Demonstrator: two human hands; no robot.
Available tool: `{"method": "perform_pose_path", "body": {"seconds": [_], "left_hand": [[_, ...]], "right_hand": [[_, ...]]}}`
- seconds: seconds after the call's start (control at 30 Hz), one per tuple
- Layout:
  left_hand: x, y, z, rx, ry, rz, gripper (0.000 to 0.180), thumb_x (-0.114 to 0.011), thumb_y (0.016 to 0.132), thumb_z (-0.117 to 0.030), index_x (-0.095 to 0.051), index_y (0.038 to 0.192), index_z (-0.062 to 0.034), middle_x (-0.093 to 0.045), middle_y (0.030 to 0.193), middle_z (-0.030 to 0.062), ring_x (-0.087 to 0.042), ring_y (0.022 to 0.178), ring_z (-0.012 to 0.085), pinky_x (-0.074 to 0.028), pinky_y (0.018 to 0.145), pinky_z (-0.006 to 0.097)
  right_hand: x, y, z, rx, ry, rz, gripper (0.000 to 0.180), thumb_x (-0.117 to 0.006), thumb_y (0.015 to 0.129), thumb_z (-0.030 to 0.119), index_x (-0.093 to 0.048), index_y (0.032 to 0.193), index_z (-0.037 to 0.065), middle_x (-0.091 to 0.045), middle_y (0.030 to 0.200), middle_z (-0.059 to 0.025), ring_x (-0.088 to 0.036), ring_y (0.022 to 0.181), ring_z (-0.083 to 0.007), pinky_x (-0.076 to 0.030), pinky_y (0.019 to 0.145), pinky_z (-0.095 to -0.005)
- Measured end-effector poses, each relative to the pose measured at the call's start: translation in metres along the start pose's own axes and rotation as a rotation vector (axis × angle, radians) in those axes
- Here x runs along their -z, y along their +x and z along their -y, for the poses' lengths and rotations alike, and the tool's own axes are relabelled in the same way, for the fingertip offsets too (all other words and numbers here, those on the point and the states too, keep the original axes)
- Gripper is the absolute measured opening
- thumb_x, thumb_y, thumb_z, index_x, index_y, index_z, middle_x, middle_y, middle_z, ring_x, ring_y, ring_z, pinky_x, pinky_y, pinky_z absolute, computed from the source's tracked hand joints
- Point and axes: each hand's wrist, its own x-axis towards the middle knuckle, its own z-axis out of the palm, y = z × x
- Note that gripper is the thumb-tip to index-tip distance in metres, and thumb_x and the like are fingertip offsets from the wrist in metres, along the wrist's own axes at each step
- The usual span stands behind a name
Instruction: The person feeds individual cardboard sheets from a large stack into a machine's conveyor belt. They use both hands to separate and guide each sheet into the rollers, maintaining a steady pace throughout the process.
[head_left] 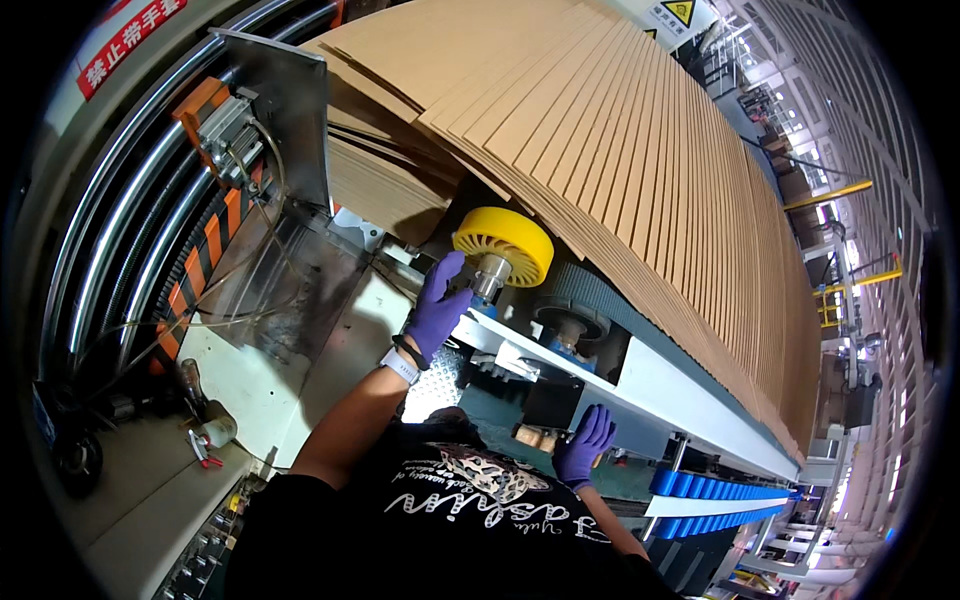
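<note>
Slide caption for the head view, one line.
Purple-gloved left hand beside a yellow wheel, right hand near the white rail, overlapping cardboard sheets fanned out beyond.

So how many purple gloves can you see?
2: the left-hand glove, beside the yellow spoked wheel, and the right-hand glove, near the white rail.

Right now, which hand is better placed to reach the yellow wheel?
Probably the left hand. Its gloved fingers are close beside the metal shaft, next to the yellow wheel. The right hand is lower in the picture and farther right, with the white beam between.
</note>
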Motion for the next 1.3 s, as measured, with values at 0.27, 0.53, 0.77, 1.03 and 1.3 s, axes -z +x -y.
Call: {"method": "perform_pose_path", "body": {"seconds": [0.27,0.53,0.77,1.03,1.3], "left_hand": [[0.000,0.006,-0.008,0.017,-0.032,0.038,0.059,-0.056,0.085,0.003,-0.040,0.142,-0.0048,-0.045,0.139,0.0106,-0.042,0.130,0.0211,-0.032,0.110,0.033],[0.003,0.009,-0.015,0.053,-0.050,0.069,0.056,-0.057,0.085,0.005,-0.043,0.139,-0.0031,-0.050,0.132,0.0091,-0.047,0.125,0.0192,-0.035,0.107,0.032],[0.005,0.014,-0.018,0.098,-0.119,0.051,0.044,-0.058,0.087,0.001,-0.052,0.129,-0.0037,-0.057,0.121,0.0070,-0.054,0.113,0.0167,-0.042,0.098,0.030],[0.078,0.163,-0.055,0.001,-0.427,-0.268,0.062,-0.043,0.099,-0.050,-0.031,0.149,-0.0153,-0.033,0.148,0.0178,-0.038,0.133,0.0345,-0.032,0.109,0.046],[0.085,0.280,-0.105,0.180,-0.600,-0.131,0.058,-0.063,0.090,-0.044,-0.050,0.134,-0.0081,-0.057,0.133,0.0091,-0.055,0.121,0.0290,-0.046,0.100,0.047]], "right_hand": [[-0.004,-0.001,-0.001,-0.020,0.009,-0.030,0.086,-0.064,0.066,0.009,-0.029,0.145,-0.001,-0.034,0.146,-0.0210,-0.026,0.140,-0.0382,-0.014,0.116,-0.0578],[0.003,0.001,0.004,-0.038,0.076,-0.011,0.079,-0.058,0.068,0.003,-0.033,0.143,-0.001,-0.036,0.147,-0.0178,-0.027,0.141,-0.0368,-0.015,0.116,-0.0564],[0.004,-0.001,0.002,-0.056,0.083,0.006,0.079,-0.057,0.067,0.006,-0.033,0.142,-0.002,-0.036,0.146,-0.0203,-0.027,0.140,-0.0396,-0.015,0.116,-0.0583],[0.003,0.002,0.006,-0.047,0.121,0.020,0.078,-0.057,0.068,0.005,-0.032,0.142,-0.003,-0.034,0.146,-0.0210,-0.025,0.140,-0.0408,-0.013,0.115,-0.0599],[-0.006,-0.005,-0.005,-0.052,0.071,-0.006,0.084,-0.063,0.066,0.011,-0.033,0.143,-0.001,-0.034,0.146,-0.0207,-0.027,0.139,-0.0397,-0.014,0.114,-0.0606]]}}
